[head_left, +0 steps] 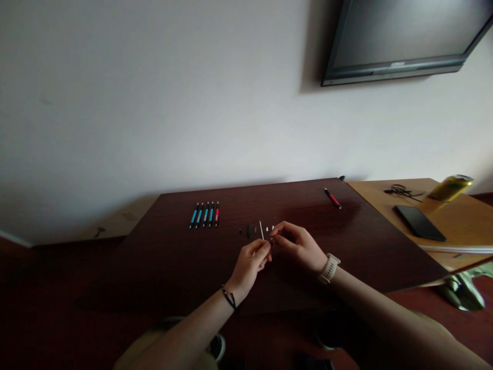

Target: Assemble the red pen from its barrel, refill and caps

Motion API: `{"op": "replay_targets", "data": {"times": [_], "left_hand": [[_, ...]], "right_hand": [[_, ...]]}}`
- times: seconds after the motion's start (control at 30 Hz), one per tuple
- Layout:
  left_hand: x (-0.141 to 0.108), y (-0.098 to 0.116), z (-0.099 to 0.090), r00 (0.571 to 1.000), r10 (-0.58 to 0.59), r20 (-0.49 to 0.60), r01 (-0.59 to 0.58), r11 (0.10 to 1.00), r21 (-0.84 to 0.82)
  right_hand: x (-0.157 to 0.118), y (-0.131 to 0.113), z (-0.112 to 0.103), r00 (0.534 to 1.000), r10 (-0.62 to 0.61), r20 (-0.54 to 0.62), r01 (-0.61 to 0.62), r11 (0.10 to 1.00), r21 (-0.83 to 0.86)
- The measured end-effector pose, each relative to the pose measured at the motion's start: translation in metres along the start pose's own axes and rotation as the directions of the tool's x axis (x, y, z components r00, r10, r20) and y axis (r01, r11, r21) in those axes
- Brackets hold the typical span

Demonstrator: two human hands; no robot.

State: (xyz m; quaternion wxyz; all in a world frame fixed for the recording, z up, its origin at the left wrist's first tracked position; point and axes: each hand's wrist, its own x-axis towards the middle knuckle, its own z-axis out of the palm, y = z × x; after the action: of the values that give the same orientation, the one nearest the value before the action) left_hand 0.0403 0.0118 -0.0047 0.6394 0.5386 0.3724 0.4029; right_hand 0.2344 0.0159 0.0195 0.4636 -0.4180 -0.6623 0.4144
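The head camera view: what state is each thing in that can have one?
Left hand, pinching a small dark piece
Right hand, fingertips near that piece; grip unclear
Five pens, lying side by side
Lone red pen, lying apart
Small parts, laid in a row
Television, wall-mounted, no picture showing
Dark slab-like device, lying flat
Cable, loosely coiled

Blue pens [206,214]: four. Red pens [333,198]: two. White rods [261,230]: one. Loose white pieces [267,229]: two visible. Loose dark pieces [248,230]: two. Loose greyish pieces [254,229]: one. Parts between the fingers [263,248]: too small to count. Hands [246,263]: two. Televisions [400,41]: one. Cans [450,188]: one. Black flat devices [419,223]: one.
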Motion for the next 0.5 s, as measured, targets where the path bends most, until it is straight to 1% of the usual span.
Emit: {"op": "replay_targets", "data": {"times": [0.13,0.3,0.5], "left_hand": [[0.0012,-0.0018,0.0008,1.0,0.027,0.008,-0.027,1.0,-0.006],[0.0031,-0.0061,-0.0009,1.0,0.027,0.014,-0.027,1.0,-0.013],[0.0049,-0.0097,-0.0013,0.999,0.031,0.027,-0.031,0.999,-0.01]], "right_hand": [[-0.0016,-0.002,0.0005,1.0,-0.016,0.01,0.016,0.998,-0.058],[-0.0023,-0.0047,-0.0008,1.0,-0.018,0.018,0.019,0.999,-0.045],[-0.0018,-0.0022,0.0,0.997,-0.034,0.07,0.038,0.998,-0.056]]}}
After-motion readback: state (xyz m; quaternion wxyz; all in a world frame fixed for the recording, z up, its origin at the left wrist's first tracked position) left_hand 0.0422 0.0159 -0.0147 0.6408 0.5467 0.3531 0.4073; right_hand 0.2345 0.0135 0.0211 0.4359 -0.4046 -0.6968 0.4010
